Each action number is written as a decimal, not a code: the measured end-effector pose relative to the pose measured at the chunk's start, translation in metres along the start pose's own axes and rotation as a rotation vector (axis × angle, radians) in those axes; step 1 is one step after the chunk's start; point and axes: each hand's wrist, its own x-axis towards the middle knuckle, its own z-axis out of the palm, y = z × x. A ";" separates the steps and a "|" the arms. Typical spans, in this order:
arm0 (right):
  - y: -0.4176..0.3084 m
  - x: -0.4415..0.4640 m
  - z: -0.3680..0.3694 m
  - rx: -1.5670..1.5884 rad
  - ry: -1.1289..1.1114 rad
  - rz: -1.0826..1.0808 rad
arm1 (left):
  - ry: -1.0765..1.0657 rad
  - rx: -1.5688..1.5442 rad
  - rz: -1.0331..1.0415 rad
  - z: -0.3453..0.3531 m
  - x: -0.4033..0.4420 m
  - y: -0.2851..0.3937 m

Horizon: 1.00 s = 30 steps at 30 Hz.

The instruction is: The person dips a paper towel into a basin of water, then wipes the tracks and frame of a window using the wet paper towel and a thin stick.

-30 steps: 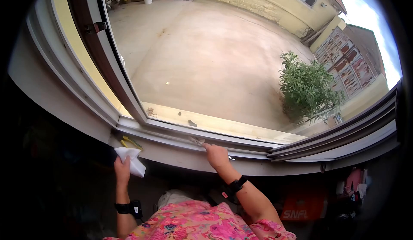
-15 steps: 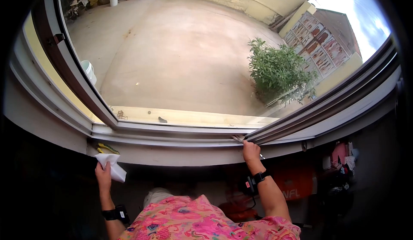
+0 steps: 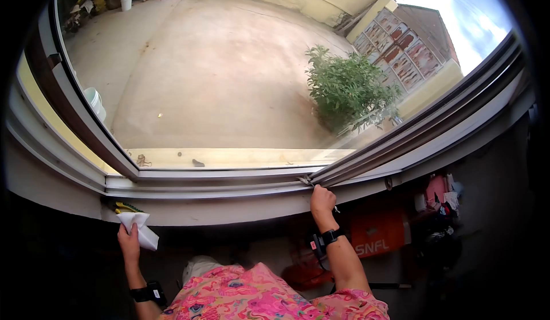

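My left hand (image 3: 128,241) is closed on a folded white cloth (image 3: 143,234), held just below the left end of the window sill (image 3: 189,211). Behind the cloth a yellow and dark brush-like object (image 3: 127,207) shows in part; whether my fingers also touch it I cannot tell. My right hand (image 3: 323,201) is closed round a slim brush, its pale tip (image 3: 305,180) in the window track (image 3: 240,189) beside the sliding frame. The brush's handle is mostly hidden in my fist, with a light end sticking out below.
Upright window frames (image 3: 86,102) stand at left and right (image 3: 424,125). Outside are a leafy bush (image 3: 349,88), a white bucket (image 3: 95,103) and a rusty gate (image 3: 398,48). Below the sill at right lie an orange-red object with letters (image 3: 381,234) and pink items (image 3: 436,189).
The whole view has shifted a little, with the outdoor scene moving left. My right hand stays at the track with the brush, and my left keeps the cloth.
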 end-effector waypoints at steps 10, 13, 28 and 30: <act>-0.016 0.000 0.016 0.248 -0.018 -0.057 | -0.062 0.014 0.057 0.011 0.010 0.006; -0.031 -0.015 0.010 0.305 -0.015 -0.158 | -0.078 0.038 0.073 0.015 0.010 0.011; -0.013 -0.018 0.003 0.131 0.081 -0.223 | -0.119 0.054 0.120 0.020 0.012 0.027; -0.012 -0.014 -0.003 0.097 0.010 -0.103 | -0.073 0.043 0.104 0.020 0.010 0.029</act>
